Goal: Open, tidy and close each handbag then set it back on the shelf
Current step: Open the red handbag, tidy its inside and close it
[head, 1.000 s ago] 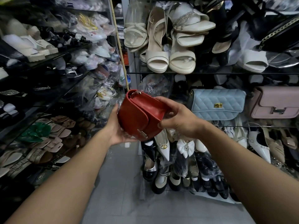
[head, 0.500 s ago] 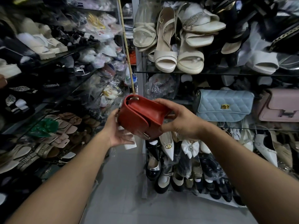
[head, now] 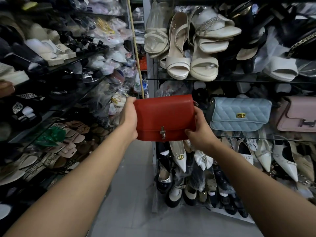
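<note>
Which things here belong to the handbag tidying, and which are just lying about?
Job in hand: red handbag, flap down, held by left hand and right hand; blue quilted handbag and pink handbag on the glass shelf.
Lying about: cream heeled sandals, white pointed flats, bamboo pole, green plastic bag.

Cream heeled sandals [head: 177,65] stood upper centre, toes toward camera, just beside a white open-toe mule [head: 280,69] on the right. Thin bamboo pole [head: 136,48] leaned at the corner. Left side: chunky white sandals [head: 51,55] up high, plastic-bagged shoes [head: 109,36] behind them, green plastic bag [head: 51,135] next to tan flat sandals [head: 75,132]. White pointed flats [head: 179,158] lower right. Grey tiled floor [head: 130,211].
</note>
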